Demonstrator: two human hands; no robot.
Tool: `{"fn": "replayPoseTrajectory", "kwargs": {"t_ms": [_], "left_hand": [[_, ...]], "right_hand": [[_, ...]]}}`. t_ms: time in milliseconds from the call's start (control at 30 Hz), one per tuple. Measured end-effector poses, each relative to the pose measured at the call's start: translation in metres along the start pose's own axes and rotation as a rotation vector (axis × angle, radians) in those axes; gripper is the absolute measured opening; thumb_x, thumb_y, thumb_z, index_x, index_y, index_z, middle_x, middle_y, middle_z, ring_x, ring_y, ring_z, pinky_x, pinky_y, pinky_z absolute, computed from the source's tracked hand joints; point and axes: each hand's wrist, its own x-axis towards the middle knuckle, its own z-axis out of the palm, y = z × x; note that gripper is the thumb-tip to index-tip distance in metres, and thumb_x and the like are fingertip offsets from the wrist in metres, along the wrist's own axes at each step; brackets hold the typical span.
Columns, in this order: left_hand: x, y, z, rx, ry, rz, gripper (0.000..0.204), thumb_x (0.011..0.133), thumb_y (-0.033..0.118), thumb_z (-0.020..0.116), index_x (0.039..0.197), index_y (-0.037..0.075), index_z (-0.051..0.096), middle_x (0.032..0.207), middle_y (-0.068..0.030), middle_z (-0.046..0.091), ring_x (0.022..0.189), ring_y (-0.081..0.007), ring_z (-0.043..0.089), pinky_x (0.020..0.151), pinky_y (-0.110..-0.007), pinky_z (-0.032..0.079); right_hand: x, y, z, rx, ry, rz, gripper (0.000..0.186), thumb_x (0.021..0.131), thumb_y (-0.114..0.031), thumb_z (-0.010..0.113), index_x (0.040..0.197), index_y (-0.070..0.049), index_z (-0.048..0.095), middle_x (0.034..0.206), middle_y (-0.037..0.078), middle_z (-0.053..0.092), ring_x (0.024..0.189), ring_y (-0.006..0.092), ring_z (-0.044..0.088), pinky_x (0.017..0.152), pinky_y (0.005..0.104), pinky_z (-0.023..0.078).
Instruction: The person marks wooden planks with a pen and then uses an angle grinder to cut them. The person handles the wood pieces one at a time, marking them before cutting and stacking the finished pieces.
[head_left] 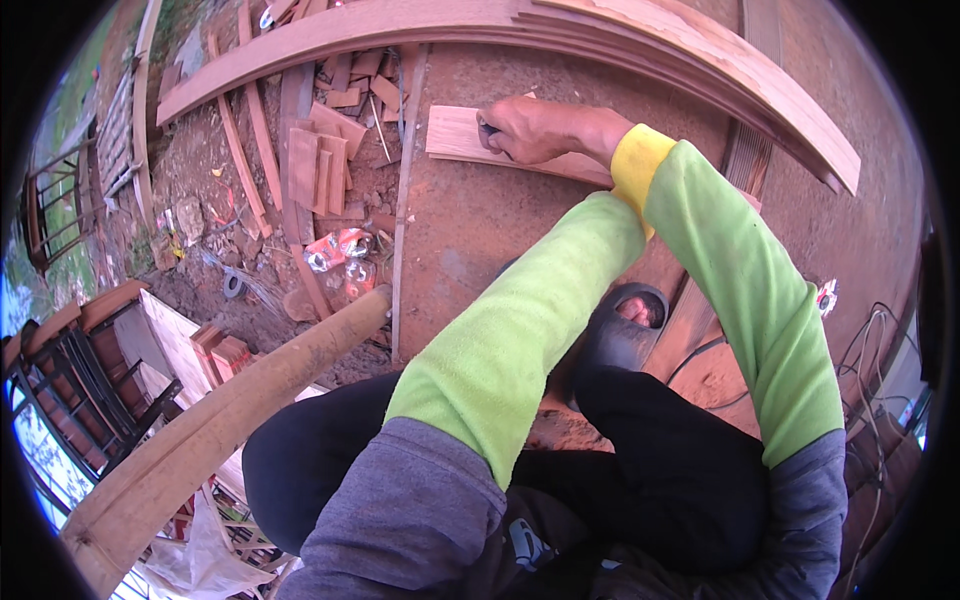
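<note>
My right hand [545, 130] reaches leftward over a pale wooden board [455, 130], its fingers closed around a small dark object [489, 136] resting at the board's face. Most of that object is covered by the fingers, so its kind does not show. The board lies flat on the dusty reddish ground. My left forearm [520, 310], in a green sleeve, passes beneath the right wrist with its yellow cuff; the left hand is hidden behind it.
Long curved-looking planks [380, 30] lie beyond the board. Wood offcuts [320, 165] are piled at left, near a thick pole [240, 410] slanting in from lower left. My sandalled foot [625, 325] is below the board. Cables [875, 350] trail at right.
</note>
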Motion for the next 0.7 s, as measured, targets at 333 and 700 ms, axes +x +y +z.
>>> {"fn": "replayPoseTrajectory", "kwargs": {"t_ms": [333,700], "left_hand": [[0.007,0.01,-0.032,0.314,-0.139,0.029,0.035,0.081,0.024,0.062,0.11,0.004,0.066,0.107,-0.0179,0.066,0.102,-0.034,0.064,0.085,-0.056,0.047],[-0.003,0.015,-0.063,0.48,-0.147,0.1,0.044,0.073,0.02,0.068,0.105,-0.01,0.059,0.098,-0.0241,0.065,0.09,-0.0353,0.066,0.08,-0.049,0.051]], "right_hand": [[-0.081,0.012,-0.057,0.021,0.598,-0.183,0.015,0.094,-0.013,0.051,0.1,0.001,0.056,0.085,0.011,0.063,0.075,0.0211,0.062,0.068,0.0345,0.05],[-0.248,0.024,-0.03,0.349,1.046,0.437,0.021,0.098,-0.011,0.047,0.11,0.001,0.059,0.079,0.005,0.063,0.072,0.0098,0.058,0.066,0.0264,0.048]]}}
